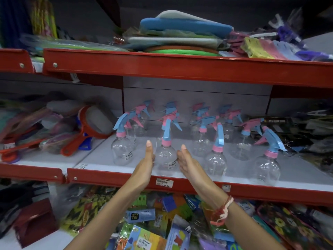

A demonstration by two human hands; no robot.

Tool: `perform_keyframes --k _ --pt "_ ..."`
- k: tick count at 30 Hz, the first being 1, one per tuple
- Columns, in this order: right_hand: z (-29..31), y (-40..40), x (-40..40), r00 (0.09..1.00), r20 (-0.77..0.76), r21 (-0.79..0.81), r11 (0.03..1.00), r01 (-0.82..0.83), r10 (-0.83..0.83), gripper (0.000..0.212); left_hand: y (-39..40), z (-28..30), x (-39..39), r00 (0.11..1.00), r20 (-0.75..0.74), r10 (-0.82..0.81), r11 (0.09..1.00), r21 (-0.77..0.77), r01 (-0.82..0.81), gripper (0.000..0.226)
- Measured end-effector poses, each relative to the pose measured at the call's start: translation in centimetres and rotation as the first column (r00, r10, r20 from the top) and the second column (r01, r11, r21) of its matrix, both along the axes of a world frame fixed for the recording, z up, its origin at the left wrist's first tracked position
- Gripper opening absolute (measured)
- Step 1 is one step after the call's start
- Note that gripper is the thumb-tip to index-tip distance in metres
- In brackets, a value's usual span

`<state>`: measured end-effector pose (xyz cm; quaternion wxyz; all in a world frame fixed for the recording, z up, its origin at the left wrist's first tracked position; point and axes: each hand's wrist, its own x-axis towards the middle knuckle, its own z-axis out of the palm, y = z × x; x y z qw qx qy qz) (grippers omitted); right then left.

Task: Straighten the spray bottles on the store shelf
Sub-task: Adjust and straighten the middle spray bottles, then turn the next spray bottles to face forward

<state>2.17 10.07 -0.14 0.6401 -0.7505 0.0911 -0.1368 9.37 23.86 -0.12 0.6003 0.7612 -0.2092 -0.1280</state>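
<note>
Several clear spray bottles with blue and pink trigger heads stand on the middle shelf (100,159). One front-row bottle (166,158) stands upright between my hands, its blue trigger pointing toward me. My left hand (146,166) presses flat against its left side with fingers straight. My right hand (187,162) cups its right side. To the left stands another bottle (122,150), to the right a third bottle (215,162), and a fourth bottle (268,165) sits further right. More bottles fill the rows behind, their heads turned various ways.
A red shelf lip with a price label (164,182) runs along the front. Orange-handled brushes (84,134) lie left of the bottles, dark packets (306,130) right. The upper shelf (180,67) overhangs with stacked goods. Colourful packets (144,231) crowd the shelf below.
</note>
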Motion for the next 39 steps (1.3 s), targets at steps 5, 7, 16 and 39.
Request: perform_keyframes --k 5,7,16,39 --pt "-0.2 0.5 -1.6 1.000 -0.017 -0.017 1.000 -0.012 0.012 0.070 1.5 -0.8 -0.3 0.999 0.031 -0.019 1.000 0.022 0.018 0.121" --pt "-0.6 0.8 -1.6 0.999 -0.006 -0.042 0.998 0.037 -0.038 0.071 1.8 -0.9 -0.3 0.999 0.042 -0.006 1.000 0.025 0.005 0.123" --pt "-0.6 6.5 0.3 0.907 0.391 -0.041 0.981 0.189 -0.158 0.030 5.3 -1.2 1.7 0.931 0.144 0.335 0.906 -0.322 -0.276 0.076" --pt "-1.2 10.5 10.3 0.979 -0.021 0.032 0.979 -0.204 0.204 0.089 9.0 0.7 7.3 0.954 -0.076 0.291 0.946 -0.128 -0.299 0.146"
